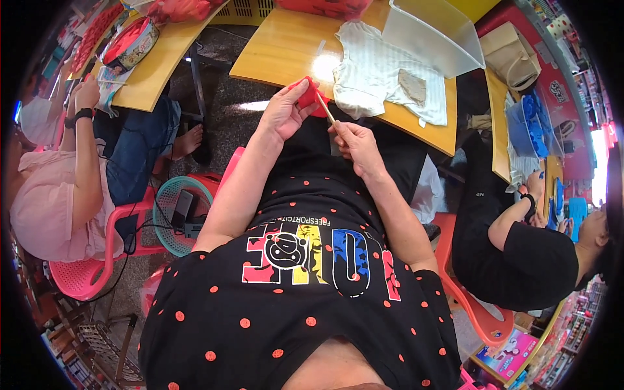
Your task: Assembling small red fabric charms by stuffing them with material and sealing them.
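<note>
Your left hand (pixel 285 116) pinches the red cloth (pixel 308 95) between thumb and fingers. The cloth sits at your left fingertips, on the far side of that hand from your body, with part of it spreading toward your right, below the stick (pixel 325 108). Your right hand (pixel 357 144) grips that thin, pale stick near its lower end, fingers curled round it. The stick slants up and to the left from your right fingers, and its far tip meets the cloth; you cannot tell from this view whether it pokes into the fabric or only rests against it. The cloth is thus between your two hands, nearer the left, and your right fingers are apart from it.

Both hands are in front of your torso, by the near edge of the table (pixel 270 55). Whether the cloth touches that edge is unclear. Just to the right of the cloth, a white garment (pixel 367 68) lies spread on the table, a grey-brown patch (pixel 412 88) on its right part. Beyond the garment stands a clear bin (pixel 437 36). On the floor to your left is a teal basket (pixel 162 218), with dark objects inside.
</note>
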`<state>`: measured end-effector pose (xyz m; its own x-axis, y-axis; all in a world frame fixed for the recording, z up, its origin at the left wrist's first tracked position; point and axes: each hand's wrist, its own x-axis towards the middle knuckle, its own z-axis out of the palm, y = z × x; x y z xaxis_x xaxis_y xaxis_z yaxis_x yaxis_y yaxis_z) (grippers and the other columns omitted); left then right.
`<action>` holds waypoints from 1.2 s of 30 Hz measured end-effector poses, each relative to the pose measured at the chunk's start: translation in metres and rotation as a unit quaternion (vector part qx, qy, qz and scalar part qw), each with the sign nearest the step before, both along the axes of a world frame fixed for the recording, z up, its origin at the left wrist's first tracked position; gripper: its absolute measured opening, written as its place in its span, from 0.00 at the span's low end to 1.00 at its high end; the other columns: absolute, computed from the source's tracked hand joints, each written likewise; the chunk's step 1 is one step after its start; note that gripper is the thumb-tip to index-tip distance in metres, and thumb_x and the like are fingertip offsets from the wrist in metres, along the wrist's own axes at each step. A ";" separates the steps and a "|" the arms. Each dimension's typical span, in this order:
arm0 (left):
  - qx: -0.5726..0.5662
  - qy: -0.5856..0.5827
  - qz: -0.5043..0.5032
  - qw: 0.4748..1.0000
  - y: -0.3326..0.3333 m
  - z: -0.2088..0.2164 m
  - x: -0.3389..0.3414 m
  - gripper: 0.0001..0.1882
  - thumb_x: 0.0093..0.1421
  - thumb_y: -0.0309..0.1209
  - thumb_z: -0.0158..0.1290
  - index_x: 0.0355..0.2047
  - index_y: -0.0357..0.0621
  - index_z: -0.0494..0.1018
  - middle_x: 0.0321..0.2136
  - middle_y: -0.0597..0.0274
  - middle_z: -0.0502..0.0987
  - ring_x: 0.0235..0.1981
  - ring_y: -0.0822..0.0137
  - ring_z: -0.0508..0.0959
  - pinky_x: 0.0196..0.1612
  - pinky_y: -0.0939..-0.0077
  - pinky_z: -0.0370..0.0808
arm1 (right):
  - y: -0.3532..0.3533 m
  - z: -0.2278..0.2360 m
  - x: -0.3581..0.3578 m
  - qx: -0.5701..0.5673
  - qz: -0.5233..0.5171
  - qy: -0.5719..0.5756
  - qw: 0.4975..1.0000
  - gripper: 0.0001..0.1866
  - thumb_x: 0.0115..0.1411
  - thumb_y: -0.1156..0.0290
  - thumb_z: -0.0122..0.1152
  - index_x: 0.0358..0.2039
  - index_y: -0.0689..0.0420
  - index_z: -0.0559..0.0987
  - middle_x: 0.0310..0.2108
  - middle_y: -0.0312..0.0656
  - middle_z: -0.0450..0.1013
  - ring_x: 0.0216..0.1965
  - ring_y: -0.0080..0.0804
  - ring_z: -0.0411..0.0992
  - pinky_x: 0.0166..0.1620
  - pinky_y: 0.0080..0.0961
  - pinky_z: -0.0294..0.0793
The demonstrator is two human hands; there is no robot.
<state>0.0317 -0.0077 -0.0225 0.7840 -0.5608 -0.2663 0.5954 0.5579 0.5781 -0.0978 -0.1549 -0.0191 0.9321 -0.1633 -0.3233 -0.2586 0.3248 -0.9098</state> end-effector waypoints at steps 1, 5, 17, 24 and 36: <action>0.019 -0.004 0.002 1.000 0.001 0.000 0.000 0.11 0.59 0.33 0.54 0.41 0.43 0.73 0.38 0.60 0.78 0.40 0.65 0.79 0.43 0.72 0.78 | -0.003 0.003 -0.001 -0.023 0.009 0.018 1.000 0.14 0.61 0.62 0.56 0.29 0.59 0.79 0.15 0.26 0.63 0.14 0.11 0.54 0.18 0.12 0.49; 0.064 -0.058 -0.032 0.996 0.008 0.005 0.004 0.13 0.58 0.32 0.55 0.42 0.41 0.73 0.37 0.59 0.79 0.38 0.67 0.79 0.40 0.73 0.78 | -0.021 -0.002 -0.003 -0.103 0.037 0.007 0.994 0.13 0.61 0.62 0.56 0.29 0.59 0.80 0.15 0.25 0.62 0.15 0.11 0.54 0.18 0.12 0.50; 0.143 -0.082 -0.171 0.971 0.006 0.009 -0.005 0.13 0.58 0.32 0.55 0.41 0.38 0.73 0.38 0.55 0.78 0.38 0.65 0.79 0.40 0.74 0.79 | -0.023 -0.013 -0.003 -0.141 0.060 -0.011 0.988 0.13 0.61 0.64 0.56 0.29 0.59 0.82 0.15 0.25 0.63 0.16 0.11 0.55 0.19 0.12 0.51; 0.139 -0.064 -0.167 0.974 0.005 0.006 -0.005 0.12 0.56 0.32 0.58 0.38 0.39 0.75 0.35 0.57 0.79 0.36 0.67 0.79 0.40 0.74 0.77 | -0.022 -0.018 -0.002 -0.159 0.052 -0.006 0.986 0.13 0.61 0.63 0.56 0.29 0.59 0.81 0.15 0.27 0.64 0.16 0.13 0.57 0.20 0.13 0.53; 0.063 -0.039 -0.165 0.984 0.006 -0.004 0.001 0.15 0.60 0.35 0.52 0.45 0.40 0.71 0.41 0.56 0.77 0.41 0.65 0.78 0.42 0.72 0.78 | -0.020 -0.015 -0.001 -0.320 0.028 -0.038 0.946 0.13 0.60 0.63 0.55 0.28 0.60 0.81 0.14 0.32 0.67 0.17 0.17 0.62 0.22 0.18 0.60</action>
<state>0.0329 -0.0022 -0.0269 0.5863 -0.7540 -0.2963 0.6830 0.2635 0.6812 -0.0985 -0.1751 -0.0341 0.9617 -0.2522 -0.1075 -0.1857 -0.3109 -0.9321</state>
